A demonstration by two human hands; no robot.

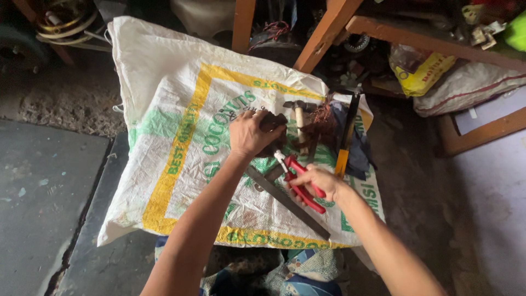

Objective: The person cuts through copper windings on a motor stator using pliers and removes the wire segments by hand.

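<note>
Nearest, the right hand (320,180) is closed around one pair of red-handled pliers (300,186), above a long flat metal bar (287,201) lying slantwise toward the near edge of the sack (164,109), a white woven one printed in yellow and green. Further in, the left hand (249,133) grips a dark lump (273,121). Beyond lie one wooden-handled hammer (299,123) and a tangle of copper wire (319,127). Far right, a crumpled yellow bag (424,74)

Woven plastic sack (181,109), matt white with printed green and yellow; glossy red plastic grips on steel pliers (300,186); a dull grey flat metal bar (285,200); wooden-handled hammer (299,123) beside tangled coppery wire (320,126); rough concrete floor (49,181).
</note>
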